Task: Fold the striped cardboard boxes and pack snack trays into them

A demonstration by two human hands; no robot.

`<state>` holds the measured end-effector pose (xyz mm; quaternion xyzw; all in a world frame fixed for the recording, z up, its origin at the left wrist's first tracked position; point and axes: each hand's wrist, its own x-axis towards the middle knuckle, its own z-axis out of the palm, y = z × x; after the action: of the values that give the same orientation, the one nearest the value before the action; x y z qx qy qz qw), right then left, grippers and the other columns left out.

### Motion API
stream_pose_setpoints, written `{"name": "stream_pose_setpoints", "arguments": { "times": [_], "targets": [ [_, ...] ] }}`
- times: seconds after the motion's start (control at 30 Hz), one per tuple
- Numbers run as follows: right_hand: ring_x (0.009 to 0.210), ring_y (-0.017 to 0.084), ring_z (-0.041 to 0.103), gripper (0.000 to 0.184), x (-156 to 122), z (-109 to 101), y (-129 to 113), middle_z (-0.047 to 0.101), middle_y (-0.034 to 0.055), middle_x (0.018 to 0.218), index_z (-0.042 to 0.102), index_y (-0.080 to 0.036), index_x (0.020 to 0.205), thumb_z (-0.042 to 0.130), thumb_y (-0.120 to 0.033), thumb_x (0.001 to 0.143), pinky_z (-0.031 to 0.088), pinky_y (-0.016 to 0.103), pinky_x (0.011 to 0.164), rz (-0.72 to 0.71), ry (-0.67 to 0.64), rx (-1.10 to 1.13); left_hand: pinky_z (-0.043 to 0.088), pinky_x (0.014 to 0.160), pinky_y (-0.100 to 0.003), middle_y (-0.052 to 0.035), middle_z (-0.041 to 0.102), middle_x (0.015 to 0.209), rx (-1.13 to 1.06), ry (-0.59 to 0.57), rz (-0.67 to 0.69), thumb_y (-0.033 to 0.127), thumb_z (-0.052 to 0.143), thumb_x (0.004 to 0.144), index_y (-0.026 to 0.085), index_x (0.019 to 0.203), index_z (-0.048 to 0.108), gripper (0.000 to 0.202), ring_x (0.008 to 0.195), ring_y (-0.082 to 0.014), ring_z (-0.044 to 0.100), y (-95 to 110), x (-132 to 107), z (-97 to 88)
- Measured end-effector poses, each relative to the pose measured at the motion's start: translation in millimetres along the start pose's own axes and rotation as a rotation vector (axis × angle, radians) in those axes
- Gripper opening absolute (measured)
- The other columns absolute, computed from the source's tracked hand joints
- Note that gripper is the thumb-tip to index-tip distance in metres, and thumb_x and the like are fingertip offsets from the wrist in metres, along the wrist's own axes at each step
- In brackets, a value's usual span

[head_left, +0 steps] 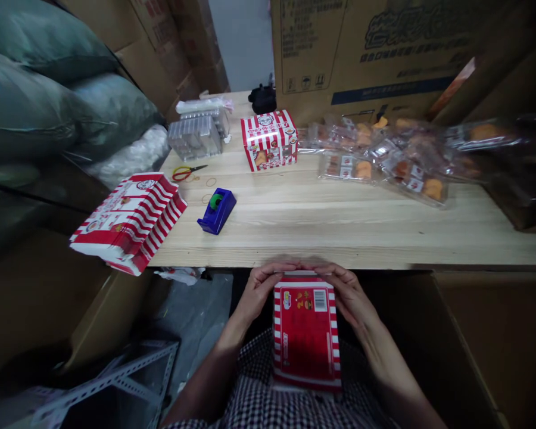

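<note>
A red and white striped cardboard box [307, 333] rests in my lap below the table's front edge, its printed panel with a barcode facing up. My left hand [259, 291] grips its far left corner, thumb on the top edge and fingers behind. On the far right corner, my right hand [345, 292] holds it the same way. The fingertips of both hands come close together along the far edge, partly hidden and slightly blurred. Whether the box is folded flat or formed cannot be told.
On the wooden table [286, 232] lie a stack of flat striped boxes [125, 217], a blue tape dispenser [217, 210], scissors [187, 172] and rubber bands. Behind stand a made-up striped box [270, 140], clear plastic cases [195, 137] and bagged toy food packs [402, 158]. Large cartons [366, 53] rise at the back.
</note>
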<state>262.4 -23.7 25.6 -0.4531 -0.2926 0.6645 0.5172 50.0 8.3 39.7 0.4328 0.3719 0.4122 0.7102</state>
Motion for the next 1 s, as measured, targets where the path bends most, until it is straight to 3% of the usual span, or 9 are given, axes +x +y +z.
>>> {"name": "stream_pose_setpoints", "arguments": {
  "times": [0.13,0.37,0.57,0.67,0.8,0.9,1.0],
  "targets": [
    [0.117,0.026,0.066,0.013,-4.3,-3.7,-2.6,0.075,0.0032,0.116,0.075,-0.028,0.087,0.076,-0.041,0.083,0.048,0.046,0.105,-0.001,-0.031,0.005,0.043,0.109,-0.043,-0.0119,0.066,0.134,0.155,-0.090,0.020,0.029,0.063,0.092,0.021,0.111,0.077,0.025,0.129,-0.0285,0.058,-0.8,-3.9,-4.6],
    [0.134,0.026,0.053,0.013,-10.8,-6.1,-11.7,0.064,0.0043,0.137,0.074,-0.028,0.098,0.073,-0.035,0.087,0.041,0.046,0.111,-0.020,-0.216,-0.054,0.046,0.104,-0.040,-0.0112,0.072,0.123,0.166,-0.115,0.011,0.028,0.062,0.093,0.020,0.103,0.077,0.020,0.120,-0.0272,0.064,-1.8,-0.4,-10.4],
    [0.125,0.028,0.060,0.009,-8.7,-10.2,1.2,0.070,0.0055,0.126,0.072,-0.025,0.086,0.070,-0.034,0.089,0.039,0.050,0.111,-0.090,-0.139,-0.132,0.046,0.104,-0.039,-0.0115,0.072,0.123,0.254,-0.203,-0.012,0.033,0.064,0.091,0.020,0.105,0.078,0.023,0.120,-0.0268,0.064,5.2,0.6,-13.1],
    [0.123,0.029,0.061,0.012,-12.0,-10.8,-6.8,0.069,0.0067,0.130,0.071,-0.025,0.090,0.071,-0.036,0.087,0.044,0.050,0.106,-0.022,-0.198,-0.108,0.047,0.101,-0.038,-0.0114,0.074,0.118,0.290,-0.200,-0.019,0.035,0.062,0.093,0.020,0.104,0.078,0.025,0.116,-0.0260,0.066,11.9,-0.3,-10.8],
    [0.106,0.026,0.070,0.016,-13.8,-4.8,-27.2,0.075,0.0063,0.115,0.063,-0.024,0.082,0.073,-0.035,0.087,0.055,0.042,0.089,0.001,-0.193,-0.141,0.054,0.087,-0.034,-0.0110,0.075,0.114,0.284,-0.187,-0.051,0.032,0.068,0.089,0.020,0.109,0.075,0.025,0.102,-0.0234,0.070,23.3,0.9,-5.4],
    [0.099,0.024,0.073,0.019,-10.4,0.8,-37.6,0.076,0.0050,0.113,0.065,-0.027,0.100,0.074,-0.036,0.087,0.057,0.039,0.084,0.032,-0.210,-0.156,0.055,0.087,-0.033,-0.0102,0.074,0.119,0.342,-0.209,-0.059,0.032,0.069,0.088,0.022,0.122,0.071,0.035,0.105,-0.0236,0.070,31.3,4.5,-4.7],
    [0.100,0.023,0.073,0.028,-5.1,2.8,-39.7,0.076,0.0055,0.115,0.068,-0.027,0.114,0.071,-0.040,0.089,0.057,0.036,0.084,0.054,-0.198,-0.220,0.057,0.085,-0.034,-0.0090,0.077,0.110,0.445,-0.195,-0.062,0.035,0.066,0.090,0.021,0.120,0.073,0.034,0.097,-0.0236,0.072,36.4,9.4,-5.8]
  ]
}}
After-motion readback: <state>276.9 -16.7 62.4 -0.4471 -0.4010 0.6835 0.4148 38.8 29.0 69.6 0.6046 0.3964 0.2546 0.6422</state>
